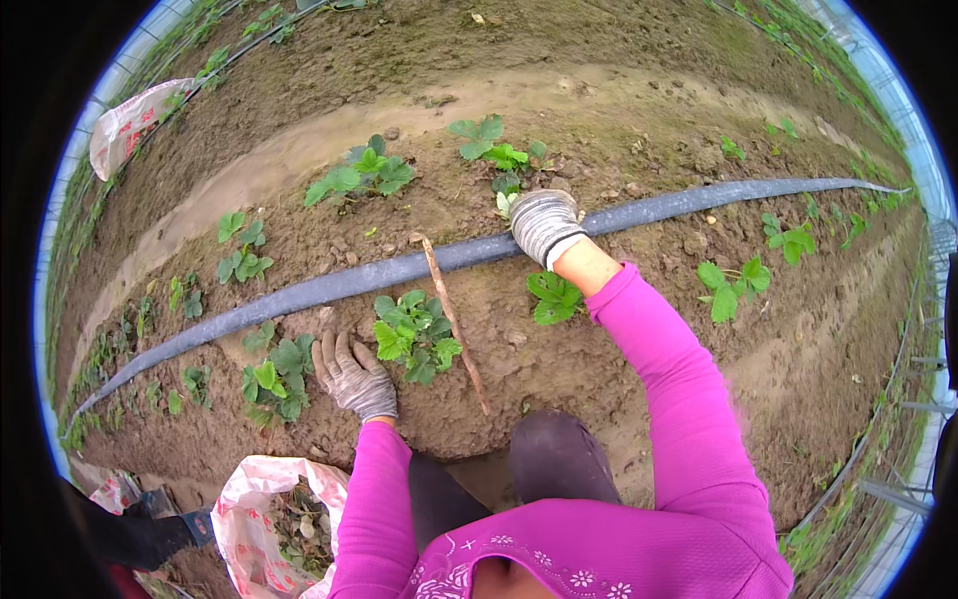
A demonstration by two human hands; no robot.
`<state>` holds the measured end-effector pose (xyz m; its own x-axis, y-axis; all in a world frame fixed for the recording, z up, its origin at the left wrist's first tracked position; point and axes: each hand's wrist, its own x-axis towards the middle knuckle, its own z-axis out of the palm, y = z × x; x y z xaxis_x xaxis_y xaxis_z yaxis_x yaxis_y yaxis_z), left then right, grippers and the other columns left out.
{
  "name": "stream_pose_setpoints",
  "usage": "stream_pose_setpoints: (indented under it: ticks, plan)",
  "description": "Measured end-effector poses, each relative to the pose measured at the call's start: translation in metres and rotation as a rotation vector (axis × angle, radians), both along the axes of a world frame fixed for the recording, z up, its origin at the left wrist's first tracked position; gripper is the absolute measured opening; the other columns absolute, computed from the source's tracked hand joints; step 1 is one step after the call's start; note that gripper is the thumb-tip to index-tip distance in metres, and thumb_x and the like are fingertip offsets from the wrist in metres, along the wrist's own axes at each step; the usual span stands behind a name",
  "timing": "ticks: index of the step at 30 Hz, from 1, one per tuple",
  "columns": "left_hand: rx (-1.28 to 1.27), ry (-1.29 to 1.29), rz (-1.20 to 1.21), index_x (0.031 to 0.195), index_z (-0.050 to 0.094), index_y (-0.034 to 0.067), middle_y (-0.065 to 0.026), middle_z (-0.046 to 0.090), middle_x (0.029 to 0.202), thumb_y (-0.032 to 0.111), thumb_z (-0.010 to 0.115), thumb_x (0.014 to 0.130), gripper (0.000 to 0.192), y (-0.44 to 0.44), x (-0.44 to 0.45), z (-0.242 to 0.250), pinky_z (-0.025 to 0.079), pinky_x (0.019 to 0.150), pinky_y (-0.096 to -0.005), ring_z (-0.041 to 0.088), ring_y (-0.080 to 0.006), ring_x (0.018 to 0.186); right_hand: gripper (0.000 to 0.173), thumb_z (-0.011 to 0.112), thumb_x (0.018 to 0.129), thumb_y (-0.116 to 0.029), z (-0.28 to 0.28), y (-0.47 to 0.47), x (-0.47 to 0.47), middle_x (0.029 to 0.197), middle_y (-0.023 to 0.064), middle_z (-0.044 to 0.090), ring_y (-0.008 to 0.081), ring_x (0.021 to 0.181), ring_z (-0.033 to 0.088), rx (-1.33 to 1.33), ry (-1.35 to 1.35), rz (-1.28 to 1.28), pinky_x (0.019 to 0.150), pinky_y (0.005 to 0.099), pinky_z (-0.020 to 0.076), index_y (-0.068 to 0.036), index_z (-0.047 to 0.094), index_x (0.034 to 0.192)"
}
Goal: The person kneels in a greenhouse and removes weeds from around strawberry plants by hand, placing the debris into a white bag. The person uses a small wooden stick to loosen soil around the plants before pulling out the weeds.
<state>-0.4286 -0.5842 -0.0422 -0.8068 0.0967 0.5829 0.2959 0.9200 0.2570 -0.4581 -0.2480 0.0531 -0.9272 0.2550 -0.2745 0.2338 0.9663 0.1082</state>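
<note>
My left hand [357,380], in a soiled knit work glove, rests palm down on the soil with its fingers a little apart. It lies between two strawberry-like plants, the left one [281,378] and the fuller right one [415,337]. My right hand [546,223], in a striped grey glove, reaches over the flat black drip hose [389,271] to the base of a leafy plant [507,159]. A pale leaf [504,202] shows beside its curled fingers. The glove's back hides whether they grip anything. A thin stick [453,322] lies across the bed between my hands.
An opened white plastic bag [247,524] holding withered leaves stands at lower left, near another person's dark-clothed leg [142,535]. Another white bag [135,123] lies at upper left. More plants [724,292] line both sides of the hose. A muddy furrow [479,101] runs beyond.
</note>
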Motion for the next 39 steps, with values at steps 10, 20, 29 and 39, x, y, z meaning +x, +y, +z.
stream_pose_setpoints:
  ticks: [10,20,29,39]
  plan:
    - [-0.002,0.002,-0.002,0.109,0.064,0.007,-0.0111,0.06,0.124,0.014,0.058,0.089,0.022,0.0,0.0,0.001,0.037,0.106,-0.0469,0.048,-0.0344,0.125,0.043,0.069,0.081,-0.024,0.021,0.085,-0.012,0.11,0.0172,0.067,0.0358,0.1,0.065,-0.109,0.295,-0.194,0.084,0.0426,0.0536,-0.01,0.06,0.121]
    - [-0.013,0.014,-0.005,0.107,0.065,0.006,-0.0126,0.061,0.124,0.014,0.058,0.088,0.021,-0.001,-0.002,-0.002,0.038,0.105,-0.0483,0.05,-0.0355,0.123,0.025,0.055,0.089,-0.017,-0.015,0.058,-0.031,0.102,0.0168,0.071,0.0321,0.097,0.069,0.028,0.09,-0.092,0.076,0.0461,0.0555,-0.007,0.072,0.103]
    - [-0.002,-0.008,-0.007,0.108,0.064,0.007,-0.0116,0.06,0.124,0.013,0.059,0.087,0.022,-0.002,-0.002,-0.001,0.037,0.105,-0.0487,0.049,-0.0353,0.123,0.023,0.053,0.085,-0.013,-0.019,0.039,-0.004,0.093,0.0186,0.071,0.0333,0.087,0.07,-0.042,0.157,-0.074,0.072,0.0466,0.0556,-0.007,0.072,0.097]
    - [0.013,0.007,-0.022,0.109,0.063,0.007,-0.011,0.059,0.126,0.013,0.059,0.086,0.024,-0.004,-0.003,-0.002,0.038,0.103,-0.0498,0.049,-0.0353,0.123,0.028,0.064,0.084,-0.02,-0.023,0.043,0.061,0.084,0.0173,0.065,0.0354,0.079,0.064,-0.109,0.455,-0.002,0.071,0.0432,0.0519,-0.004,0.063,0.106]
